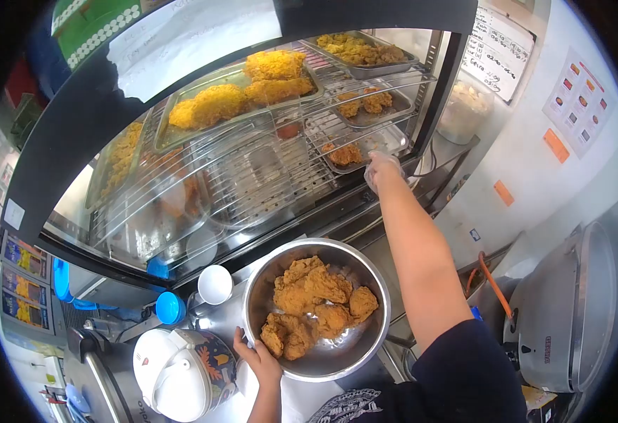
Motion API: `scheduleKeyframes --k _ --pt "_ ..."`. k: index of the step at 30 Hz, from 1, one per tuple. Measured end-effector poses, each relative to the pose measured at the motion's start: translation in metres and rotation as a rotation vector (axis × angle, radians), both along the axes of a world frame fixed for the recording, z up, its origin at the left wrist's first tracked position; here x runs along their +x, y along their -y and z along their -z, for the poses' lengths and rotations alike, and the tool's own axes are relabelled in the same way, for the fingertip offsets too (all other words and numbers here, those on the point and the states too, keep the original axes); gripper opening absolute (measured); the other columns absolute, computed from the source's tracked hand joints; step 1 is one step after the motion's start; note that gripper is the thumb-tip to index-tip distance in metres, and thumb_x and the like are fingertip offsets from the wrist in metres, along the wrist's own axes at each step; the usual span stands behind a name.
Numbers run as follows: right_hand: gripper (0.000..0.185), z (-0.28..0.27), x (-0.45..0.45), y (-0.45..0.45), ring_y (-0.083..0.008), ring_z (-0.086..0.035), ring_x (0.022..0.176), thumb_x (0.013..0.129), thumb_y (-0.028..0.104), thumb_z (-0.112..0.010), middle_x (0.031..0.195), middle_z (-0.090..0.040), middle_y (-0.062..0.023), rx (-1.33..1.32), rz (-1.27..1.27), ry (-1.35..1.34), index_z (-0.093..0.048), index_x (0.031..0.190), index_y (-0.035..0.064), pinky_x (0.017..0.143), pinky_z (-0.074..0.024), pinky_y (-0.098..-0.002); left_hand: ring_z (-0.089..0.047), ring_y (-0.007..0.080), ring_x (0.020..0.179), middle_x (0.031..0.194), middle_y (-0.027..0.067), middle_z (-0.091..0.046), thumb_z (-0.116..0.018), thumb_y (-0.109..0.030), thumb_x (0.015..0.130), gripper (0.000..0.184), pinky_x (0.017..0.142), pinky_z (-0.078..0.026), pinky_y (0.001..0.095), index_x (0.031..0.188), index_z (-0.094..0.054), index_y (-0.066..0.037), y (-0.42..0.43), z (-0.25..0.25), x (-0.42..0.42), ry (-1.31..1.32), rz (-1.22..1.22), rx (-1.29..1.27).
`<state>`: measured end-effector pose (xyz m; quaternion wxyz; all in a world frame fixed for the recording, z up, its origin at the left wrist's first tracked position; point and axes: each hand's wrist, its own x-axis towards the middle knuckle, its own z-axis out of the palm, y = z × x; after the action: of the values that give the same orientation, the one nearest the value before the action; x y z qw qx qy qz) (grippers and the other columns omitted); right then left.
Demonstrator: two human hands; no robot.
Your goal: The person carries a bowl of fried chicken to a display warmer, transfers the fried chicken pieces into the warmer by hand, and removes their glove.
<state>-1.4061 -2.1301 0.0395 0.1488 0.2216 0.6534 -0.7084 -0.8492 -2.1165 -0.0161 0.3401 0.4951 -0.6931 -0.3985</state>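
My left hand is at the near-left side of a large metal bowl, its fingers against the rim. Several pieces of fried chicken lie in the bowl. My right hand, in a clear plastic glove, reaches into the glass display warmer. Its fingers are bent over the near edge of a small metal tray, at the lower right of the rack. One fried chicken piece sits in that tray, left of my fingers. The underside of my right hand is hidden.
Trays of yellow fried chicken stand on the wire rack above and left. A white cup, a blue cup and a white rice cooker are left of the bowl. A large grey pot-like appliance stands right.
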Motion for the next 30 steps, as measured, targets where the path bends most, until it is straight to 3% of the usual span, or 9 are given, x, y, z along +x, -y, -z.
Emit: scheduleKeyframes --k 2,8,11,13,15,18,21,24,30 --pt "0.026 -0.010 0.000 0.006 -0.0221 -0.064 0.075 0.090 0.019 -0.075 0.098 -0.071 -0.0147 -0.106 0.032 0.043 -0.072 0.110 0.0024 0.060 -0.0482 -0.0393 -0.036 0.0352 0.136 0.145 0.0242 -0.037 -0.041 -0.008 0.097 0.054 0.117 -0.025 0.0441 0.148 -0.031 0.007 0.000 0.001 0.000 -0.002 -0.003 0.002" --pt "0.015 -0.019 0.008 -0.021 -0.0236 -0.060 0.070 0.092 0.016 -0.066 0.088 -0.064 -0.0120 -0.030 -0.012 -0.014 -0.070 0.103 0.0068 0.062 -0.0501 -0.0414 -0.037 0.0365 0.136 0.143 0.0241 -0.037 -0.042 -0.006 0.096 0.056 0.117 -0.025 0.0447 0.148 -0.030 0.007 0.001 0.000 -0.001 -0.032 0.007 -0.011" --pt "0.018 0.015 0.014 -0.067 -0.0227 -0.059 0.075 0.092 0.018 -0.062 0.091 -0.062 -0.0102 0.000 -0.120 -0.231 -0.066 0.107 0.0089 0.062 -0.0502 -0.0415 -0.037 0.0368 0.135 0.143 0.0242 -0.037 -0.042 -0.006 0.096 0.056 0.117 -0.025 0.0450 0.149 -0.029 0.007 0.001 0.002 0.002 -0.031 0.012 -0.013" --pt "0.022 -0.002 0.061 -0.097 -0.0211 -0.060 0.085 0.093 0.021 -0.062 0.101 -0.063 -0.0088 -0.138 -0.015 -0.231 -0.063 0.113 0.0099 0.065 -0.0499 -0.0407 -0.037 0.0368 0.135 0.143 0.0241 -0.037 -0.042 -0.005 0.096 0.056 0.117 -0.025 0.0452 0.149 -0.030 0.006 0.001 0.004 0.002 -0.039 0.009 -0.023" --pt "0.036 -0.009 0.083 -0.132 -0.0240 -0.060 0.104 0.097 0.018 -0.058 0.117 -0.065 -0.0081 -0.088 -0.097 -0.178 -0.055 0.130 0.0063 0.083 -0.0501 -0.0431 -0.037 0.0366 0.136 0.144 0.0241 -0.037 -0.043 -0.005 0.096 0.056 0.117 -0.026 0.0453 0.149 -0.030 0.006 0.001 0.007 0.002 -0.048 -0.007 -0.020" --pt "0.031 -0.038 0.139 -0.169 -0.0217 -0.059 0.100 0.098 0.018 -0.059 0.110 -0.065 -0.0067 -0.198 0.005 -0.267 -0.058 0.126 0.0044 0.082 -0.0483 -0.0406 -0.038 0.0364 0.136 0.145 0.0240 -0.037 -0.044 -0.005 0.096 0.056 0.117 -0.026 0.0451 0.150 -0.030 0.005 0.001 0.007 0.003 -0.030 -0.018 -0.027" --pt "0.027 0.000 0.139 -0.228 -0.0192 -0.058 0.094 0.100 0.017 -0.057 0.103 -0.064 -0.0063 0.064 -0.102 -0.485 -0.061 0.122 0.0017 0.081 -0.0474 -0.0373 -0.038 0.0348 0.138 0.147 0.0228 -0.038 -0.043 -0.006 0.098 0.056 0.116 -0.028 0.0430 0.152 -0.029 0.001 0.001 0.011 0.005 -0.001 -0.006 -0.009" --pt "0.025 -0.045 0.185 -0.260 -0.0155 -0.057 0.088 0.100 0.015 -0.056 0.099 -0.064 -0.0048 0.026 -0.127 -0.377 -0.062 0.118 -0.0008 0.079 -0.0474 -0.0341 -0.044 0.0366 0.129 0.140 0.0247 -0.043 -0.046 -0.007 0.096 0.055 0.112 -0.033 0.0447 0.148 -0.034 0.003 0.001 0.006 0.003 -0.007 -0.039 -0.032" --pt "0.022 -0.038 0.250 -0.295 -0.0118 -0.052 0.076 0.095 0.021 -0.059 0.087 -0.058 -0.0014 -0.030 -0.266 -0.354 -0.062 0.108 0.0039 0.068 -0.0458 -0.0318 -0.054 0.0345 0.122 0.132 0.0247 -0.053 -0.045 -0.009 0.099 0.044 0.108 -0.039 0.0422 0.141 -0.042 0.001 -0.003 -0.003 0.002 -0.066 -0.013 -0.016"
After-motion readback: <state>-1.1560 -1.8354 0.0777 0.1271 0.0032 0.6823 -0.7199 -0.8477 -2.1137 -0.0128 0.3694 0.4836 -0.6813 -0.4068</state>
